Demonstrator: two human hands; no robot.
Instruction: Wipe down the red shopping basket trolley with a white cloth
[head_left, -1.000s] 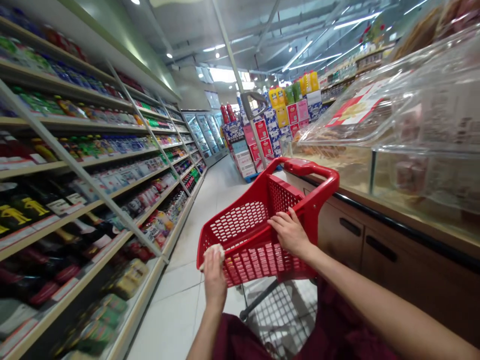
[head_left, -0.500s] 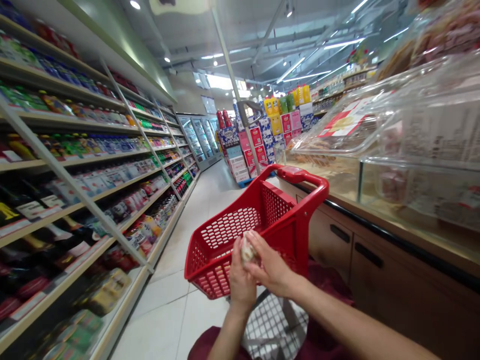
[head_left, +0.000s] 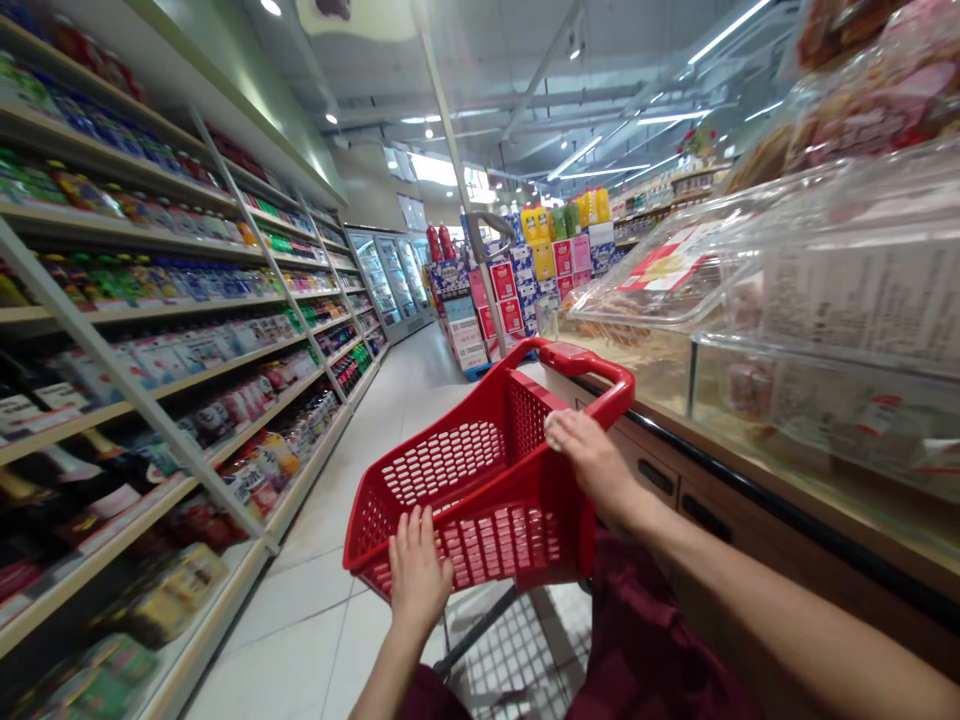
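A red shopping cart [head_left: 517,530] with perforated plastic sides stands right in front of me. My left hand [head_left: 418,572] is open at the cart's near side, fingers extended by the rim; whether it presses on the plastic I cannot tell. My right hand [head_left: 596,465] is over the cart's handle end, fingers closed on a small crumpled whitish wad [head_left: 553,430]. Most of that wad is hidden by the fingers, so its material is unclear. The cart's handle [head_left: 619,385] lies just beyond my right hand.
Shelves of bottled drinks [head_left: 150,290] line the left. On the right, a counter [head_left: 720,470] carries clear plastic food boxes [head_left: 810,290]. Stacked cartons [head_left: 506,300] and a slanting pole [head_left: 450,120] stand ahead, with glass-door fridges [head_left: 386,275] farther back.
My hands have come apart from around the whitish wad. The left moved left to the cart's side; the right moved right and up towards the handle, keeping the wad.
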